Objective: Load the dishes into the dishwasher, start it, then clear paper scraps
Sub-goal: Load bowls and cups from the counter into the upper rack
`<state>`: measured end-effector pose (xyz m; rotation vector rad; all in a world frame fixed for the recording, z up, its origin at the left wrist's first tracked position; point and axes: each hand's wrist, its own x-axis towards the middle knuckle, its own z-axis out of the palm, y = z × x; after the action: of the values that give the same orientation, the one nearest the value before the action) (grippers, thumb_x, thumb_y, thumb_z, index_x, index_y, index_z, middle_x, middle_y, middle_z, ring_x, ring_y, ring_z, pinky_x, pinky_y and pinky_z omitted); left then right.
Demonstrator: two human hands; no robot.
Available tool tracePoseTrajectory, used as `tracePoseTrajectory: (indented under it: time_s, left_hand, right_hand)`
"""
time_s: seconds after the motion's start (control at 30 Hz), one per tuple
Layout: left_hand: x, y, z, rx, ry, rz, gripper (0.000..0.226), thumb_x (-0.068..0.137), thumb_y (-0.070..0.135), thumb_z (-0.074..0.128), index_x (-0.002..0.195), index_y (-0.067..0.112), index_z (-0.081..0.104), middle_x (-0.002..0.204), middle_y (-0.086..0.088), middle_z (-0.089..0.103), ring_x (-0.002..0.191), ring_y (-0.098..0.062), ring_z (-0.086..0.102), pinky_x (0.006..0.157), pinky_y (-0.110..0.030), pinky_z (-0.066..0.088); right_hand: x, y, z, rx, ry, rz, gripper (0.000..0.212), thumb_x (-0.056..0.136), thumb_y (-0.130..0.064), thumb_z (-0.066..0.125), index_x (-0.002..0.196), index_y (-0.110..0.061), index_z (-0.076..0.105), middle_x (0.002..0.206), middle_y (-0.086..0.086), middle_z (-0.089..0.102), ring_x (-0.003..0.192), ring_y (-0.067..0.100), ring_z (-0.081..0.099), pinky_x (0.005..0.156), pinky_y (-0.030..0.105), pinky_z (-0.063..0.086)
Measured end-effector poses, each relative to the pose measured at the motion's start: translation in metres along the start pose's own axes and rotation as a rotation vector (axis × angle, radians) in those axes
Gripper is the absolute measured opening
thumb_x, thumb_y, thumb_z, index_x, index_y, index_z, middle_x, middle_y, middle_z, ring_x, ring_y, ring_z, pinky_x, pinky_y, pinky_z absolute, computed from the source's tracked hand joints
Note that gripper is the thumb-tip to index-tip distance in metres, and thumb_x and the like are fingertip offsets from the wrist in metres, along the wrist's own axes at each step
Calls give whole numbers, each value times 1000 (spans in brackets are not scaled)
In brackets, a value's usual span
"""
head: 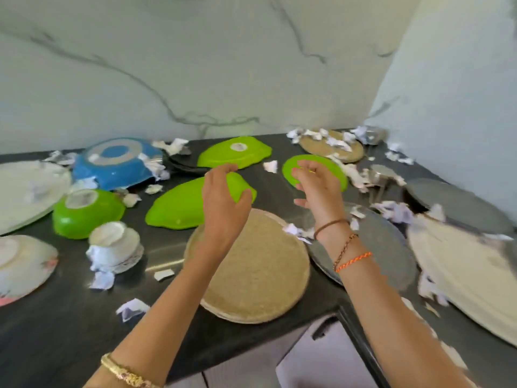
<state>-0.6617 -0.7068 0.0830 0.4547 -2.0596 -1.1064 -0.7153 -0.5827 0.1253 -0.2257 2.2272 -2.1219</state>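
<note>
Dozens of dishes lie face-down across the dark counter [56,345], and I take the big tan plate [251,264] right in front of me as my marker. Largest first: the wide cream plate [475,275] sits off to its right, overlapping a grey metal plate [389,247] that touches the tan plate's right edge. Far left of it is a white plate [25,191], and beyond that, toward the wall, a blue bowl [117,163]. Just behind the tan plate lies the long green dish [179,205], with a green bowl [84,211] further left and a small green plate [316,169] behind and to the right. Smallest of all, paper scraps [131,306] are scattered everywhere, one just left of the tan plate.

My left hand [223,203] hovers over the near end of the long green dish, fingers curved and spread, holding nothing. My right hand [319,186] hangs over the small green plate, fingers loose and apart, also empty; I can't tell whether either is touching.

By my reckoning I'm at the gathering step, loading not yet begun. Next I'd need to close both hands on the green pieces, lift them clear of the scraps and carry them to the dishwasher, which isn't clearly in sight.
</note>
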Motion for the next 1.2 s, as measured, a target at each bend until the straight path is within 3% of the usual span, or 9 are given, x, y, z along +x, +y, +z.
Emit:
tracePoseTrajectory:
  time_s: [0.13,0.27,0.47,0.57,0.67,0.83,0.93,1.07,1.2]
  left_hand:
    - [20,-33,-35,195,88,-34,35,77,7,64,111,6,57,117,-7,51,112,-26,45,90,-25,28]
    - [24,-64,-77,403,107,-94,36,74,24,60,109,12,62,119,-10,53,113,-30,46,81,-19,21]
    - [20,-93,-138,527,250,-279,28,83,10,55,110,13,62,123,-12,51,117,-31,44,95,-33,29]
    - [13,-98,-156,426,294,-371,24,91,10,48,112,12,60,123,-10,51,114,-26,48,94,-28,33]
    - [7,-100,-162,362,300,-443,24,95,13,44,114,11,58,122,-8,53,112,-22,50,90,-25,36]
    - [4,-107,-162,86,317,-620,21,96,23,45,111,15,56,101,-1,56,100,-24,59,89,-48,50]
    - [5,-109,-159,60,340,-636,26,96,28,46,116,13,54,105,-2,57,99,-24,61,86,-45,52]
    - [7,-113,-155,138,350,-584,26,95,26,48,119,16,53,117,-2,57,105,-20,58,93,-43,48]
    - [13,-117,-149,332,333,-500,38,88,19,59,124,13,50,130,-7,47,114,-21,48,99,-36,41]
  right_hand:
    - [14,23,57,-84,-204,-5,20,83,-18,64,102,-21,59,74,-11,58,67,0,54,70,28,48]
    - [6,46,108,-169,-398,-48,25,80,-17,68,102,-21,57,74,-11,58,64,5,54,63,23,44]
    - [-28,65,177,-363,-874,-244,66,67,-15,82,124,-13,50,106,1,56,94,12,52,81,22,43]
    - [-41,72,202,-467,-1037,-416,85,59,-20,86,133,-14,43,128,10,50,118,20,46,99,35,39]
    - [-49,81,218,-595,-1138,-518,93,58,-25,86,137,-17,38,135,9,43,127,22,38,105,37,32]
    - [-53,90,222,-597,-1043,-598,76,66,-26,80,132,-18,43,128,7,51,116,23,48,93,33,39]
    - [-53,92,216,-542,-960,-622,70,65,-25,79,127,-20,49,119,6,55,105,25,55,83,34,45]
    - [-48,91,203,-344,-837,-516,66,58,-23,85,117,-19,56,108,2,62,93,19,58,75,30,48]
    - [-38,79,190,-123,-707,-365,61,56,-13,87,108,-19,57,98,-13,58,84,2,56,73,15,48]
